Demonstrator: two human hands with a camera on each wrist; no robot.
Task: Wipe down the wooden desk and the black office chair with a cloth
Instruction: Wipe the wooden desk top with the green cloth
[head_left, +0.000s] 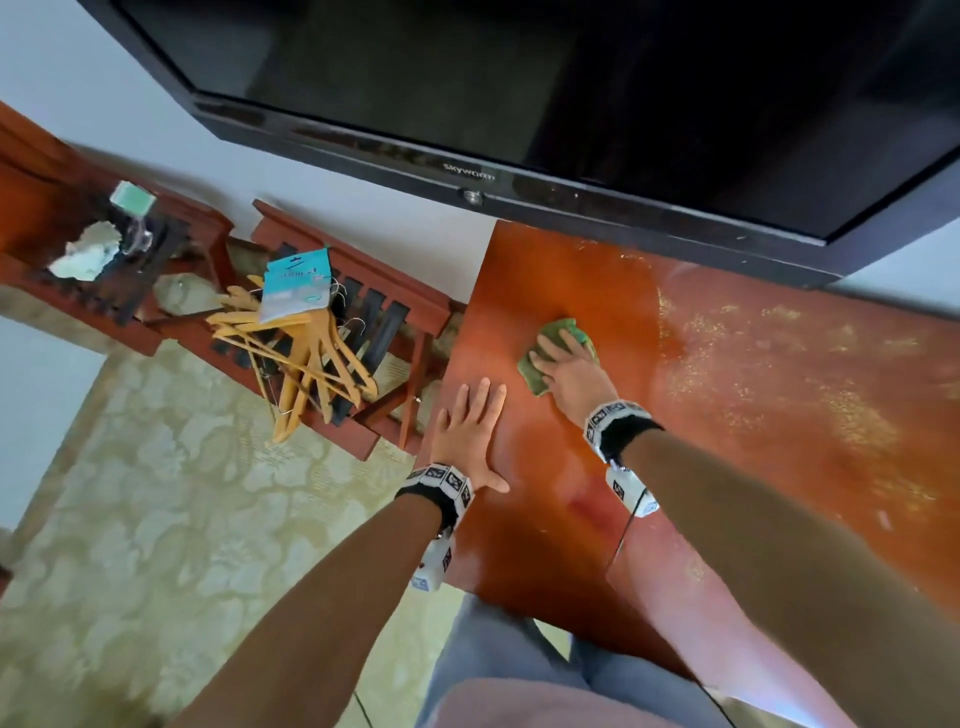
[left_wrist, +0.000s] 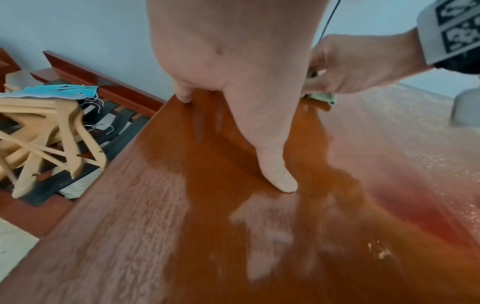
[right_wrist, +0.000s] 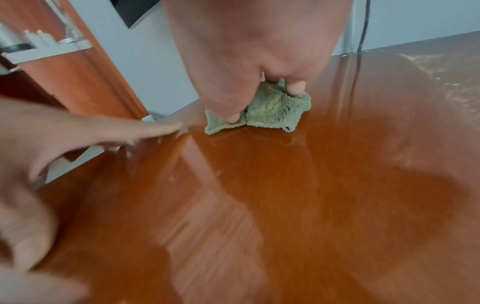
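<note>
Head view: you are mid-wipe on the counter (head_left: 571, 519). Your right hand (head_left: 569, 371) grips the green cloth (head_left: 558, 332) near the back-left corner; your left hand (head_left: 470, 431) lies flat, bracing. Next, work rightward into the dusty patch (head_left: 779, 374). The chair is not in view.

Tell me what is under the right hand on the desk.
A crumpled green cloth lies under the right hand, pressed onto the wooden desk. Its edges stick out around the fingers; the part beneath the palm is hidden.
</note>
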